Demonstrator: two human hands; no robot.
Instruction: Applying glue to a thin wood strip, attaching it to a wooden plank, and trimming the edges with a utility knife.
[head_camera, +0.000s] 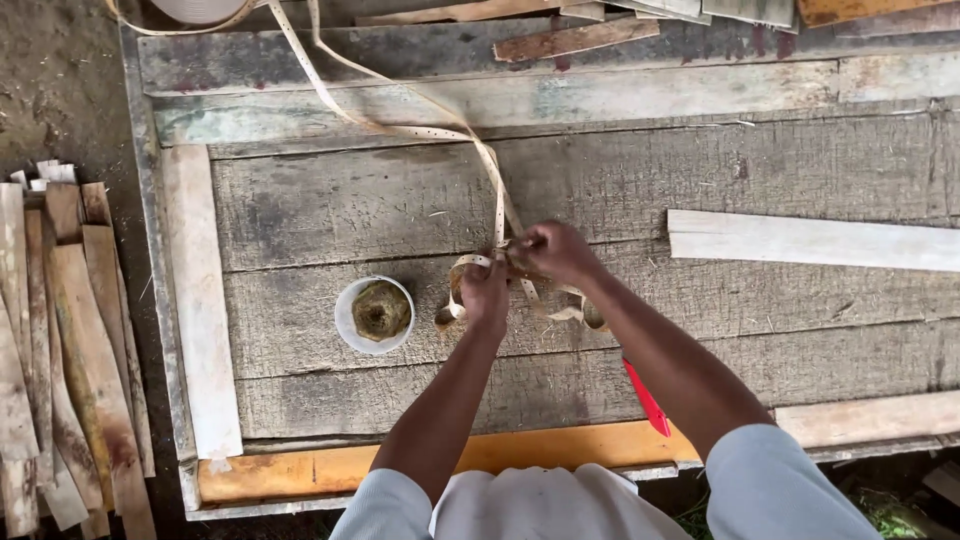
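A long pale perforated strap runs from the far left edge of a weathered wooden table down to my hands, where it bunches into loops. My left hand pinches the looped strap near the table's middle. My right hand grips the same strap just beside it, fingers curled closed. Both forearms reach in from the near edge. A red object shows partly under my right forearm.
A white cup holding a brownish lump stands left of my hands. A pale wooden slat lies at the right. Several wood slats are stacked on the ground at left, with more scraps along the far edge.
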